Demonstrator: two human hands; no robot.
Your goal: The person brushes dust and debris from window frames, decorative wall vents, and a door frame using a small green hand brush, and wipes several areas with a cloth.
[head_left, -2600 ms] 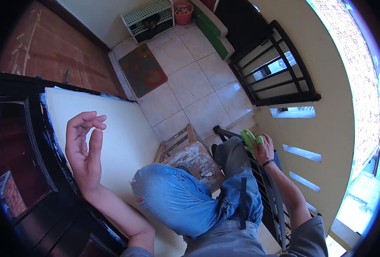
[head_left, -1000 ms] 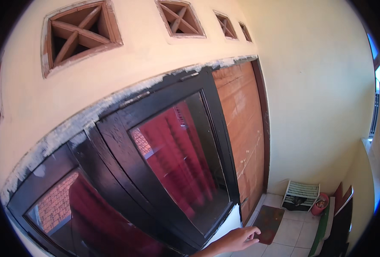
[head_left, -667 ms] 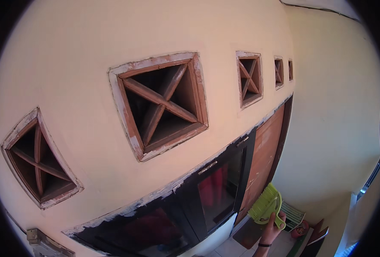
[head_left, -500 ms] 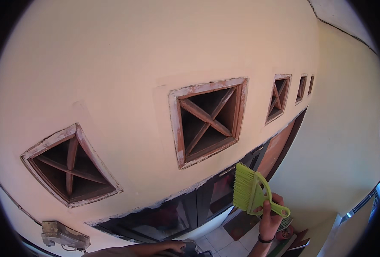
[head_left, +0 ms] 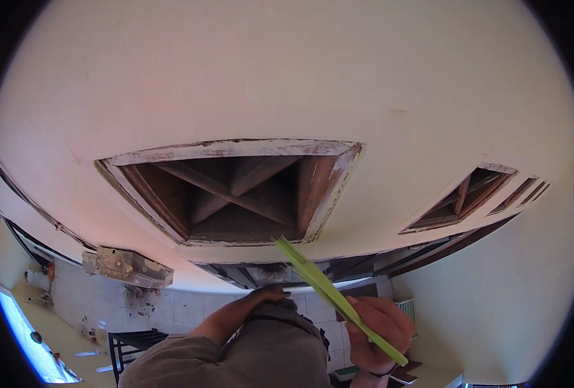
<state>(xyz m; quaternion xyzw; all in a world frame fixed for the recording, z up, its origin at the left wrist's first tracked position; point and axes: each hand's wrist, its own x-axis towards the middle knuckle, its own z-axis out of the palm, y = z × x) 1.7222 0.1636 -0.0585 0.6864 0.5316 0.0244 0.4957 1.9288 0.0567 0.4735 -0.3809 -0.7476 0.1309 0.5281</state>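
While the person's grey-clad shoulder is filling the lower middle of the frame, the right hand is curling closed around the handle of a light green brush at the lower right. That brush is slanting up and to the left, its tip ending just at the lower edge of the square wall vent. The left hand is lying at lower centre against dark framing; whether it is gripping anything cannot be told. Beyond, the vent with crossed brown slats is sitting in the cream wall, more vents are trailing toward the right, and a worn bracket is jutting out at the lower left.
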